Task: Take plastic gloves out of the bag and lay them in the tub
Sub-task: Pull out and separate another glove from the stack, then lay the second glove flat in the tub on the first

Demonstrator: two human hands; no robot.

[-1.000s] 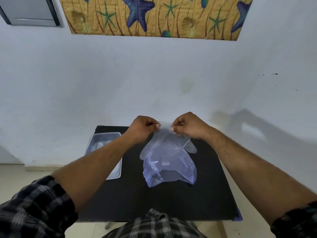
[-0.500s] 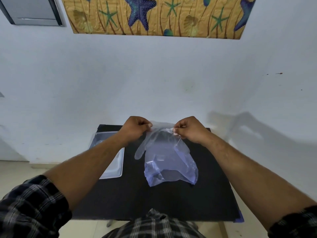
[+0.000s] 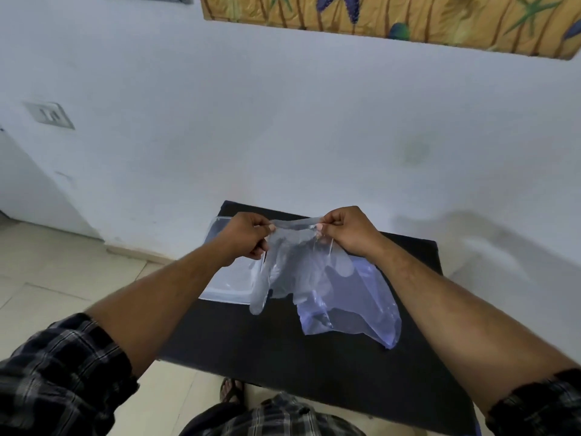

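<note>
Over the dark worktop (image 3: 283,350), the glove (image 3: 292,265) has swung left from above the bag (image 3: 355,309) toward the tub (image 3: 229,287), its cuff pinched taut between left hand (image 3: 245,236) and right hand (image 3: 345,229), fingertips hanging at the tub's edge, so laying-in looks next.
</note>
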